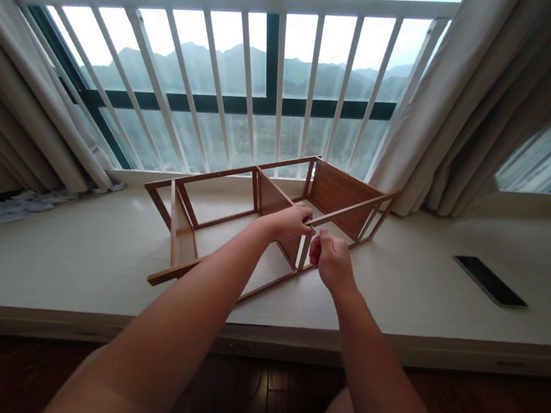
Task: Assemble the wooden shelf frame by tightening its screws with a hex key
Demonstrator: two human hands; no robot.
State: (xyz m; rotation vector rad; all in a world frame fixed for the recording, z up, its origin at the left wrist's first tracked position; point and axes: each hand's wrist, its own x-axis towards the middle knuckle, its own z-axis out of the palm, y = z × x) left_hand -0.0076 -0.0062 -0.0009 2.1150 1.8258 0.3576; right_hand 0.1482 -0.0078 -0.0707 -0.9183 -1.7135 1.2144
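Note:
A brown wooden shelf rack (pixel 274 193) lies on its side on the pale window ledge, its slim rails and flat shelf boards making an open frame. My left hand (pixel 291 223) is closed around the near upper rail, close to the middle board (pixel 274 193). Just below and to the right, my right hand (pixel 330 256) is closed in a pinch. From its fingertips a thin, shiny metal rod (pixel 314 230) points up to the rail beside my left fingers. Most of this rod is hidden, so its exact shape cannot be made out.
A black phone (pixel 490 280) lies on the ledge (pixel 417 296) at the right. Behind the rack stands a white railing (pixel 218 86) before the window. Beige curtains (pixel 16 97) hang at both sides. White crumpled material (pixel 14 206) lies at the far left. The dark wood floor (pixel 258 389) is below.

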